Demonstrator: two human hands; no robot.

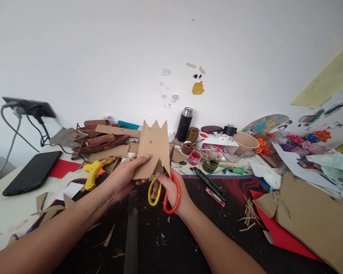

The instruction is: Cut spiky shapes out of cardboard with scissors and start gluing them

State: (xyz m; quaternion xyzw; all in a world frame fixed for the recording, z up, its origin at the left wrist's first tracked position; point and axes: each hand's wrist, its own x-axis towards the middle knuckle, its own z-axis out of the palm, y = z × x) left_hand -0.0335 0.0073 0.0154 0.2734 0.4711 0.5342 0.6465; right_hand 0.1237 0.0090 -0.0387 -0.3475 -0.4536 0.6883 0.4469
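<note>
A white table (0,217) meets a pale wall (103,57), a dark mat (165,247) covering its near middle and a power strip (31,107) above its far left corner. Toward the left edge lie a black phone (31,173) and, on its right, a yellow glue gun (94,173). Over the mat's far edge, the left hand (135,169) pinches a cardboard piece (154,140) between thumb and fingers; its zigzag end points to the table's far edge, its long axis running far to near, with a notch in the near end. The right hand (171,192) has its fingers through the handles of scissors (178,186), blades pointing the same way beside the cardboard's right side. Beneath, a flat strip (131,232) reaches toward the near edge. Beyond the scissors, a black flask (184,125) and paint jars (194,157) crowd the far edge; a green cutter (208,184) lies nearer. A large cardboard sheet (311,220) blocks the right edge, over red paper (288,238).
</note>
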